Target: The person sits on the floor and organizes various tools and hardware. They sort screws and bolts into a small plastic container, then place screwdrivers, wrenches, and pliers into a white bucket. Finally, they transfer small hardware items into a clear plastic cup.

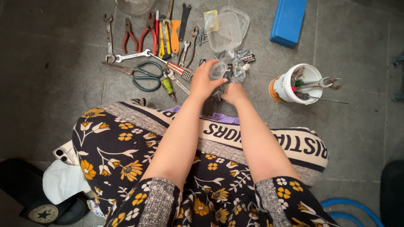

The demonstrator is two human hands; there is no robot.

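Observation:
My left hand (203, 80) grips a small clear plastic bag (219, 69) over a pile of small metal screws and bits (216, 96) on the grey floor. My right hand (234, 93) rests just to the right, fingers curled down into the same pile; what it holds is hidden. More crumpled clear bags (238, 69) lie just beyond both hands. Both forearms reach out over my floral-patterned lap.
Hand tools lie spread at the far left: pliers (129, 35), wrenches (110, 38), scissors (143, 75), screwdrivers. A clear plastic box (227, 27) and a blue block (288, 21) sit beyond. A white tub (294, 84) holding tools stands at right. A phone (63, 153) and cap (61, 180) lie at lower left.

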